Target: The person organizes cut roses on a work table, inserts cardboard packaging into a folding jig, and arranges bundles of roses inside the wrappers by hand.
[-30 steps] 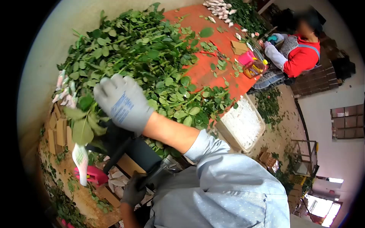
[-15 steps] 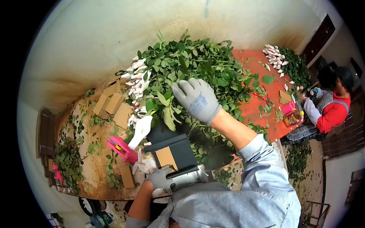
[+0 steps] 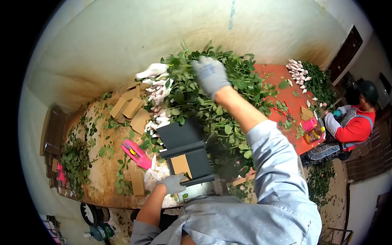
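My right hand (image 3: 210, 75), in a grey glove and smeared by motion, is above the leafy pile at the back of the table. It grips the stem of a rose whose white-sleeved head (image 3: 152, 71) points left; the fingertips are partly lost among leaves. Other white-wrapped rose heads (image 3: 159, 93) line the pile's left side. My left hand (image 3: 173, 184), also gloved, is closed at the lower end of a cardboard piece (image 3: 181, 165) lying on a black folding stand (image 3: 199, 161). Left of the stand lies a pink stapler (image 3: 136, 154).
Cardboard pieces (image 3: 130, 104) are stacked on the table's left part, among scattered leaves. A co-worker in red (image 3: 359, 126) is at the right, by the red tabletop (image 3: 290, 102), a bottle (image 3: 313, 135) and another rose bundle (image 3: 316, 81). A wall stands behind the table.
My right hand has moved up and away with the rose, from over the black stand to the top of the pile. My left hand stays by the cardboard piece. The view has shifted slightly.
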Motion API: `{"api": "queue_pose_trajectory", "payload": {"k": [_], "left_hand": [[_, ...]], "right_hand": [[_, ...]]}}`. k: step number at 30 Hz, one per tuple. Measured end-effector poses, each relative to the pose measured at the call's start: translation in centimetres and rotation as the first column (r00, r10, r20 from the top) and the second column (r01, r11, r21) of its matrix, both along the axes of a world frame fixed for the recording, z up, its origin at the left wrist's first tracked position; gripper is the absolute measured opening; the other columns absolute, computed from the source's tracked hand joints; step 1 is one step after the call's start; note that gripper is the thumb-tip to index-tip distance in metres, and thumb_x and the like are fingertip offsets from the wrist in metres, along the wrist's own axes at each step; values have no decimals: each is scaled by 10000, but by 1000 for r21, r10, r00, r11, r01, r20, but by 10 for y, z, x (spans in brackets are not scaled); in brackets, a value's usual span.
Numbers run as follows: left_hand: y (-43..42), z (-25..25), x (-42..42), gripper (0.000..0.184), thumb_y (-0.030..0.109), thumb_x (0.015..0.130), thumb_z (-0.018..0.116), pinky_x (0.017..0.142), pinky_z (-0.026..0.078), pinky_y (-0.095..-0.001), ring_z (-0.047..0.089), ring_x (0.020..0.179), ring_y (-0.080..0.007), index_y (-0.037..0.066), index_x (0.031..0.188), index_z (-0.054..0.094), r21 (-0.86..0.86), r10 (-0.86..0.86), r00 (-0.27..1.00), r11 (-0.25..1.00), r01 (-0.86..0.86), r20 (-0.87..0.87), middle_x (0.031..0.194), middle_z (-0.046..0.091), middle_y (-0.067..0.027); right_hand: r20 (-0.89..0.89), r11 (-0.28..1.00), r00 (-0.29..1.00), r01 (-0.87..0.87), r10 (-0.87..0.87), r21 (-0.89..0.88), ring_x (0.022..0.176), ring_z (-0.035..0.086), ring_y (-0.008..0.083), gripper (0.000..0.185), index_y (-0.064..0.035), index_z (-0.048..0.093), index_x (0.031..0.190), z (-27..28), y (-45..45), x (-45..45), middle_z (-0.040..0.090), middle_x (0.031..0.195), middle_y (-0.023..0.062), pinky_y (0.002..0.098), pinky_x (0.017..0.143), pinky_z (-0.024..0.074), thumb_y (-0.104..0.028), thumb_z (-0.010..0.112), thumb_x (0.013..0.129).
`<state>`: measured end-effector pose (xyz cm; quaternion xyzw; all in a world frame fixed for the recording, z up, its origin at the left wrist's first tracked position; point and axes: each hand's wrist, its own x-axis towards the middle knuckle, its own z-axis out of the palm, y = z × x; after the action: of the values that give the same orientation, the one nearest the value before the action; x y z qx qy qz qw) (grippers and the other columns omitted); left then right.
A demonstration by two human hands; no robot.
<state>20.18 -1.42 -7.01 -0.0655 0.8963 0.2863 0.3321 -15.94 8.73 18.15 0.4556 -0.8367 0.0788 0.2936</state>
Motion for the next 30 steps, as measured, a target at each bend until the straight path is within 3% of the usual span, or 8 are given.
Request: {"api": "queue_pose_trajectory", "payload": {"k": [3,7,12,17,19,21,27,30], "left_hand": [[6,25,-7,722,396,835,634,1140,412,-402,514,1356,-387,5,1432,520,-3,6,998,1000,-6,54,1490,513,-236],[5,14,2,723,380,806,590,1118,443,-425,564,1295,-402,35,1439,534,-17,-27,995,1000,26,-96,1456,544,-237],[11,43,-13,734,373,798,600,1079,472,-431,581,1286,-380,50,1451,509,-19,36,993,999,-34,109,1401,593,-235],[6,22,-3,664,385,826,616,1054,477,-460,609,1227,-400,56,1398,539,28,54,998,998,-54,-25,1317,637,-248],[11,65,-13,719,398,832,607,1074,469,-443,596,1255,-384,46,1451,510,-31,-4,994,999,7,111,1395,594,-227],[9,40,-12,686,384,834,603,1097,454,-431,571,1291,-370,42,1427,556,-15,-18,993,1000,20,115,1515,502,-169],[9,40,-8,675,289,778,588,1079,470,-419,568,1286,-371,-5,1385,580,43,17,999,999,-18,31,1427,553,-218],[9,37,-9,662,281,790,581,1090,462,-411,559,1296,-368,-5,1387,580,52,18,999,998,-19,33,1458,525,-213]], "right_hand": [[-162,950,966,-233,202,-208,941,652,268,323,-130,616,1119,31,-22,71,636,1022,71,389,791,540,-143,702,808],[-328,826,800,-556,502,-91,939,652,252,339,-130,639,1095,17,-38,95,649,1032,87,373,760,543,-214,740,783],[-53,861,989,-90,135,501,847,739,249,152,-133,789,827,-43,-40,-7,739,870,89,403,700,597,-182,649,861],[-335,985,942,32,27,168,928,690,282,201,-140,666,1102,-25,17,-53,684,1059,105,428,761,559,-118,587,918],[-120,994,992,35,-47,-100,988,667,292,268,-149,614,1169,1,19,-44,657,1090,103,416,774,550,-87,557,915],[-422,986,905,-119,58,-119,1022,651,310,290,-143,597,1189,17,27,-32,635,1112,110,424,805,549,-77,542,913],[-156,841,957,291,-246,457,1066,680,357,226,-132,686,1126,-30,37,-126,656,1161,165,469,845,569,-140,547,948],[-188,850,946,321,-265,418,1048,694,376,224,-107,697,1112,-33,39,-122,666,1150,189,467,835,577,-157,527,975]]}}
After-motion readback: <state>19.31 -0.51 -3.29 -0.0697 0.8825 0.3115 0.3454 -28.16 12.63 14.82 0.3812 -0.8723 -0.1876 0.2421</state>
